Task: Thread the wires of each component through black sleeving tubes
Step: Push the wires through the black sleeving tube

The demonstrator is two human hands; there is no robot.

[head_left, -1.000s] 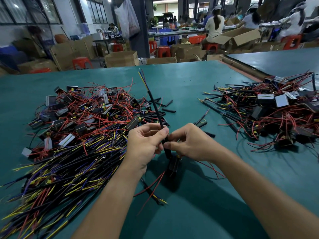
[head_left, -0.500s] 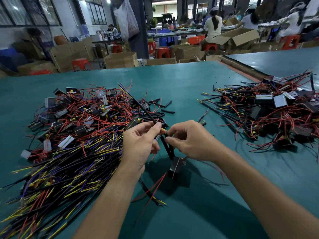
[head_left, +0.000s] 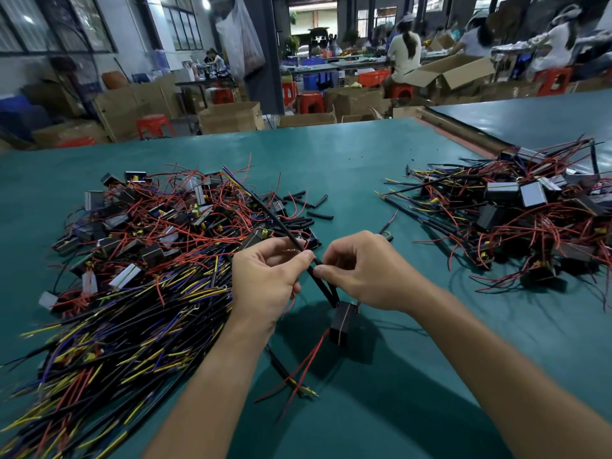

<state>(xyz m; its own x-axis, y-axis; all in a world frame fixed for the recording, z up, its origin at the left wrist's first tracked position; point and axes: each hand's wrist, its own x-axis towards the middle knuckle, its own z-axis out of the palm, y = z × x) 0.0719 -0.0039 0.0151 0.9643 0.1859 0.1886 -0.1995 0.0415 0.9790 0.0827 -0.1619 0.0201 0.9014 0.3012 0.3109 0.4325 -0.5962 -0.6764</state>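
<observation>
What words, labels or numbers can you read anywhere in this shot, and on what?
None can be read.
Black sleeving tube pinched by left hand and right hand: no print visible.
Black component hanging under it: no marking visible.
Pale component faces in the left pile and right pile: too blurred to read.
Cardboard boxes behind: no legible print.

Cardboard boxes point(head_left: 231, 119), red stools point(head_left: 155, 125), seated worker point(head_left: 404, 56)

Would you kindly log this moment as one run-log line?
left hand: pinches black sleeving tube | right hand: pinches tube just below | component: hangs under hands, red wires trailing
</observation>
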